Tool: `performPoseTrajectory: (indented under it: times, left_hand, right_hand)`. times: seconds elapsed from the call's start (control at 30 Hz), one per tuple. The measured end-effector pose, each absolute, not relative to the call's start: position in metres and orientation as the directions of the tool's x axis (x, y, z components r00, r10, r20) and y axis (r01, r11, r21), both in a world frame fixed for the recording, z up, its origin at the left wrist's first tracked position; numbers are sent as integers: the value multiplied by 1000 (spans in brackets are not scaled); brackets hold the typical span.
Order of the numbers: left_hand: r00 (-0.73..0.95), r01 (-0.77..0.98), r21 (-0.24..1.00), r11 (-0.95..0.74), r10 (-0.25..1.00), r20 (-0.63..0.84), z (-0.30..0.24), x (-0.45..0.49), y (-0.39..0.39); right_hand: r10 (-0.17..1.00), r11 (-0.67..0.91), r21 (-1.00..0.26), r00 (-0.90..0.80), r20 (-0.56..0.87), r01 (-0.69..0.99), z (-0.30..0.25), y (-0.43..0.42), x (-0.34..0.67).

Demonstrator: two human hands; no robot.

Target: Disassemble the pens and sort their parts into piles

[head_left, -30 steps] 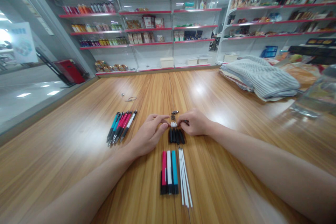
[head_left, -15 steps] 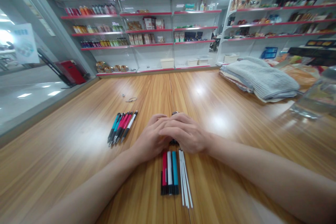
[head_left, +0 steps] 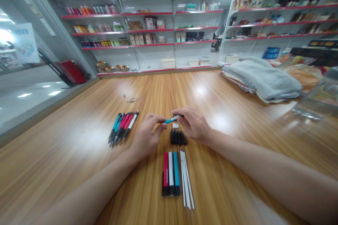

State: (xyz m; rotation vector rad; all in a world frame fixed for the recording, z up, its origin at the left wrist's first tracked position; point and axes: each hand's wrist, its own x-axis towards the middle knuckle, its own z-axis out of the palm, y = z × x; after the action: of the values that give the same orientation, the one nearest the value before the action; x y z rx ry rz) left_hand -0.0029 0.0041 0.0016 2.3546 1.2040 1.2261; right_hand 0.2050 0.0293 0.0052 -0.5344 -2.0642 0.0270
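My left hand (head_left: 148,133) pinches one end of a blue pen barrel (head_left: 168,121), held tilted just above the table. The fingers of my right hand (head_left: 194,123) close on its other end, where a silvery part shows. Below lie several short black pen grips (head_left: 178,137) in a row, with small white pieces (head_left: 175,126) behind them. Nearer to me, a red barrel (head_left: 166,168), a white barrel (head_left: 170,168) and a blue barrel (head_left: 176,168) lie side by side. Several thin white pen refills (head_left: 186,179) rest to their right.
Several whole pens (head_left: 121,128) lie in a group left of my hands. A thin loop (head_left: 132,100) is behind them on the wooden table (head_left: 87,179). At right are folded striped cloths (head_left: 266,79) and a clear container (head_left: 317,95). Stocked shelves (head_left: 148,30) stand beyond.
My hands were overlapped, hiding what was under them. They have drawn apart, showing the blue barrel between them and the black grips and white pieces beneath.
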Motion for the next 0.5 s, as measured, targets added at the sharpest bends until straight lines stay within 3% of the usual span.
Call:
performPoseTrajectory:
  times: [0.27, 0.5]
  left_hand:
    - [344, 590, 494, -638, 753, 561, -4, -2, 9]
    - [334, 569, 542, -618, 776, 535, -3, -2, 10]
  right_hand:
    - [445, 870, -305, -352, 824, 387, 3, 30, 205]
    - [411, 890, -293, -340, 846, 349, 7, 29, 205]
